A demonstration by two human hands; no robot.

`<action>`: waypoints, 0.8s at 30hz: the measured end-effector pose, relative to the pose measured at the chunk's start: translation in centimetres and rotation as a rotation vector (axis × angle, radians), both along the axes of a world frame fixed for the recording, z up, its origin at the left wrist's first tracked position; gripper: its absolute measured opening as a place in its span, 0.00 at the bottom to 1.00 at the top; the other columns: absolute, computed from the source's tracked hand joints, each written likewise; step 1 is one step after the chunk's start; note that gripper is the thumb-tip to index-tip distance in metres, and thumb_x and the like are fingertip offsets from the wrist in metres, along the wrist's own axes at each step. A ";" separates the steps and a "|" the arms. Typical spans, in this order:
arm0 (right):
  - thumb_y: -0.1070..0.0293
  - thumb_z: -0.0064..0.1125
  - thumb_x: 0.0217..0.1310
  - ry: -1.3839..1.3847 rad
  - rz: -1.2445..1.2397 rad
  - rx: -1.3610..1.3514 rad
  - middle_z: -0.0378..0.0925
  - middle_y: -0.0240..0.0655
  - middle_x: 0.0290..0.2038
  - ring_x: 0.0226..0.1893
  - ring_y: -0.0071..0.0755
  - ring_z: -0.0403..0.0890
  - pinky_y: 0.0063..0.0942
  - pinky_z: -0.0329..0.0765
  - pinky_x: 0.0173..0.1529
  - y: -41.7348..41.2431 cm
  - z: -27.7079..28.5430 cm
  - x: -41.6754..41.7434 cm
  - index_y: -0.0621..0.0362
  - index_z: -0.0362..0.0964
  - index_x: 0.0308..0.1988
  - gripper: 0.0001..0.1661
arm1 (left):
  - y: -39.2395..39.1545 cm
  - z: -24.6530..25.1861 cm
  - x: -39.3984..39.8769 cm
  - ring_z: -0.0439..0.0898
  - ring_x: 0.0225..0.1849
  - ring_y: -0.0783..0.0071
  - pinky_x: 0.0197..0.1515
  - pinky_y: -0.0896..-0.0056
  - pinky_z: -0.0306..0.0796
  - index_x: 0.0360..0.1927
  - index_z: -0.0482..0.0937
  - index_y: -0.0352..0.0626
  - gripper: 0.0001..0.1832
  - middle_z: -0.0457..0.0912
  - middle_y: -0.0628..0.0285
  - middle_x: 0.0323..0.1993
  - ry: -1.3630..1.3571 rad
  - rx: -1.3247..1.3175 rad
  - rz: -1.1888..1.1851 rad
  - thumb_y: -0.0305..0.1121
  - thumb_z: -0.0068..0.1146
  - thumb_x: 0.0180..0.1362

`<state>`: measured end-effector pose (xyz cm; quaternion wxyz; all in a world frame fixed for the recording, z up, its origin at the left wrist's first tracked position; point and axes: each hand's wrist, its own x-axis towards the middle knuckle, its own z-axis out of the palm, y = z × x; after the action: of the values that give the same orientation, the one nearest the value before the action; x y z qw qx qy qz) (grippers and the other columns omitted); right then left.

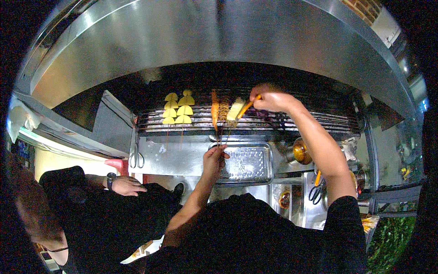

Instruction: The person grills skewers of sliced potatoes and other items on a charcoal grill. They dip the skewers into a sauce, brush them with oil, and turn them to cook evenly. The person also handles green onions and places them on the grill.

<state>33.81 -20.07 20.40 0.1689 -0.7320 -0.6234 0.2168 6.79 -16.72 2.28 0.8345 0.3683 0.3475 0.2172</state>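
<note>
My left hand (pixel 216 157) grips the sticks of several skewers below the front edge of the grill (pixel 202 132). Their food lies over the bars: an orange-brown skewer (pixel 215 109), a brown ridged skewer (pixel 223 109) and a pale yellow piece (pixel 235 108). In my right hand (pixel 268 98), slightly blurred, is the orange handle of a brush (pixel 248 107); its head touches the pale yellow piece. Further left on the grill lie two skewers of yellow half-round slices (pixel 184 110), which look like potato, with their sticks pointing towards me.
A metal tray (pixel 268 164) stands before the grill, right of my left hand. Scissors (pixel 137 159) hang at the left; more scissors (pixel 315 194) lie at the right. A metal container of amber liquid (pixel 301 151) is under my right forearm. Another person's hand (pixel 126 185) is at the left. A steel hood (pixel 219 34) overhangs.
</note>
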 end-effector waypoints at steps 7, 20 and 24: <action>0.67 0.58 0.49 0.065 0.052 0.270 0.77 0.42 0.33 0.37 0.37 0.78 0.31 0.73 0.42 4.9 0.7 -1.5 0.60 0.72 0.35 0.12 | 0.8 0.0 -0.7 0.64 0.12 0.83 0.14 0.81 0.56 0.39 0.77 0.38 0.14 0.75 0.65 0.17 0.018 0.031 0.007 0.38 0.46 0.60; 0.59 0.50 0.52 -0.142 -0.104 0.172 0.77 0.47 0.29 0.31 0.51 0.78 0.44 0.75 0.38 3.9 0.0 -8.1 0.56 0.73 0.33 0.14 | 0.1 0.2 -0.6 0.60 0.11 0.83 0.14 0.80 0.53 0.38 0.78 0.38 0.12 0.75 0.62 0.17 -0.035 -0.004 0.043 0.34 0.45 0.60; 0.67 0.54 0.45 -0.215 0.100 0.442 0.75 0.44 0.27 0.29 0.50 0.76 0.39 0.74 0.34 2.5 -2.0 -7.4 0.61 0.73 0.27 0.09 | 0.1 0.4 -0.1 0.61 0.11 0.83 0.14 0.81 0.54 0.39 0.77 0.38 0.13 0.76 0.61 0.17 0.000 0.023 0.008 0.33 0.43 0.61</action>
<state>26.43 -17.62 18.39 0.2466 -0.6645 -0.7054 0.0043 6.65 -16.59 2.71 0.8293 0.3766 0.3464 0.2246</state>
